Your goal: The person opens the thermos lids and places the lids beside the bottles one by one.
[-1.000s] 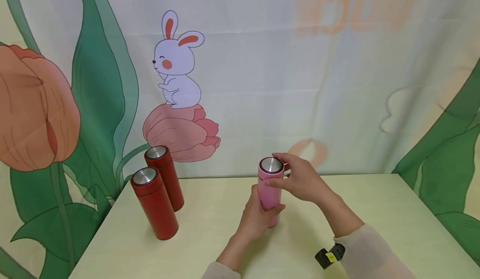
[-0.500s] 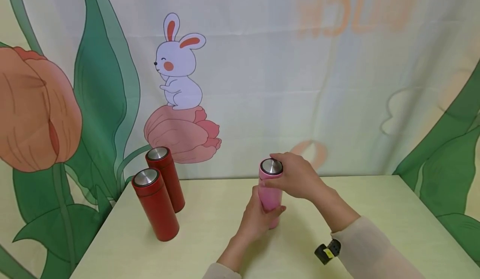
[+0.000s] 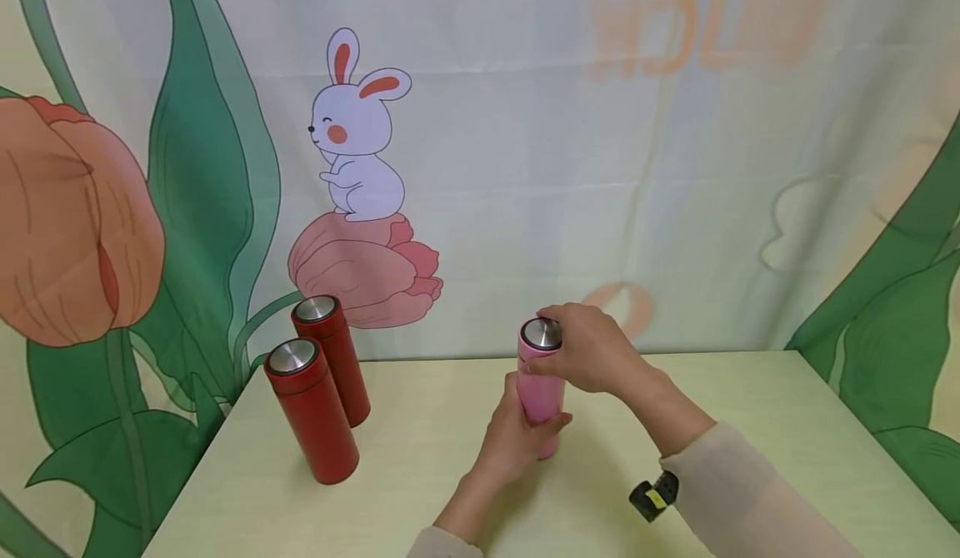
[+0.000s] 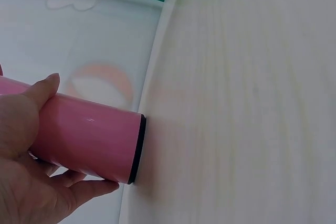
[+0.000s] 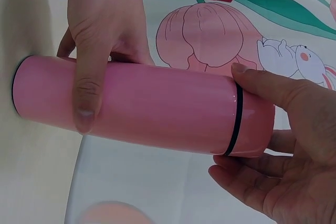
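Note:
A pink thermos bottle [image 3: 538, 391] with a silver-topped lid [image 3: 542, 334] stands upright on the table. My left hand [image 3: 510, 437] grips its lower body, the thumb across the front. Up at the top, my right hand [image 3: 596, 348] holds the lid between thumb and fingers. The right wrist view shows a black ring [image 5: 234, 116] between the bottle's body and its pink lid [image 5: 254, 124]. In the left wrist view the bottle's black base [image 4: 137, 149] meets the tabletop.
Two red thermos bottles [image 3: 318, 425] [image 3: 337, 350] stand upright at the table's left, one behind the other. A printed curtain [image 3: 510, 166] hangs behind the table [image 3: 420, 491]. A black device [image 3: 654, 497] sits at my right sleeve.
My right hand has closed in on the lid and turned slightly, its fingers shifting left over the top. The left hand keeps its grip; the red bottles stay put.

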### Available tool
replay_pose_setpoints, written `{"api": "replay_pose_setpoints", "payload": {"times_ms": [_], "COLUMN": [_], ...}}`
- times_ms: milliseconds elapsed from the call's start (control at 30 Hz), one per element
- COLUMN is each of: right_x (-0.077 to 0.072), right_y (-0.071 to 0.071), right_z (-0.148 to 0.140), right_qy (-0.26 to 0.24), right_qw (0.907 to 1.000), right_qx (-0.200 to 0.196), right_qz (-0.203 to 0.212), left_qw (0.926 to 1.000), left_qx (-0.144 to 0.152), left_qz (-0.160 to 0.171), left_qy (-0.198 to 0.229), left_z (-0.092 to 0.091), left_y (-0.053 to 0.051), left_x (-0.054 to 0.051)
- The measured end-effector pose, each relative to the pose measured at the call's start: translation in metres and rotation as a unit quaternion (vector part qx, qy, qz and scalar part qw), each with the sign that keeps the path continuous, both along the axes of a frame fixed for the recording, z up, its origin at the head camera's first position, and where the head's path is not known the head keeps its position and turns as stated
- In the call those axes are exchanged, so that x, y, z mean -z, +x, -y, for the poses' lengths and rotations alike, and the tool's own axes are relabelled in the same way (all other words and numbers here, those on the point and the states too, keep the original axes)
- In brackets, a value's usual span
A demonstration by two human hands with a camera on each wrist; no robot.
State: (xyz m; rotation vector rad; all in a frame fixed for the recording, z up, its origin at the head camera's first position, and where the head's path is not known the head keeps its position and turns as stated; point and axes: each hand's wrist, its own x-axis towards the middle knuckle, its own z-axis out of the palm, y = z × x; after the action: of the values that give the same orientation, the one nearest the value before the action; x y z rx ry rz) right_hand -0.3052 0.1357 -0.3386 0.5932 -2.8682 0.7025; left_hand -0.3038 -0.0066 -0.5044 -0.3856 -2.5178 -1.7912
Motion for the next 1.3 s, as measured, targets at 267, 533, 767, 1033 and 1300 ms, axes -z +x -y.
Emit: {"api": "replay_pose_setpoints", "payload": {"times_ms": [267,533,767,1033,1300], "right_x": [-0.0009,-0.0031,-0.0034,-0.0053,-0.0037], "right_y": [-0.0012,-0.0022,-0.0037,-0.0049,-0.0098], "right_z": [-0.0025,-0.0041,-0.0036,-0.0058,-0.0094], "right_qy": [-0.003,0.004,0.008,0.01,0.005], "right_qw": [1.0,0.9997,0.9994,0.9981,0.9963], "right_qx": [-0.007,-0.022,-0.035,-0.061,-0.086], "right_qz": [0.002,0.009,0.001,-0.003,0.007], "left_qw": [1.0,0.9999,0.9999,0.9998,0.9997], "left_qx": [0.003,0.01,0.014,0.021,0.025], "left_qz": [0.001,-0.003,0.003,0.007,0.005], "left_qy": [-0.008,-0.007,-0.003,0.004,0.0], "left_z": [0.0015,0.0027,0.0041,0.0046,0.0052], "left_y": [0.0,-0.001,-0.0008,-0.0018,-0.0021], "left_x": [-0.0014,-0.0004,-0.0025,-0.0015,-0.0028]}}
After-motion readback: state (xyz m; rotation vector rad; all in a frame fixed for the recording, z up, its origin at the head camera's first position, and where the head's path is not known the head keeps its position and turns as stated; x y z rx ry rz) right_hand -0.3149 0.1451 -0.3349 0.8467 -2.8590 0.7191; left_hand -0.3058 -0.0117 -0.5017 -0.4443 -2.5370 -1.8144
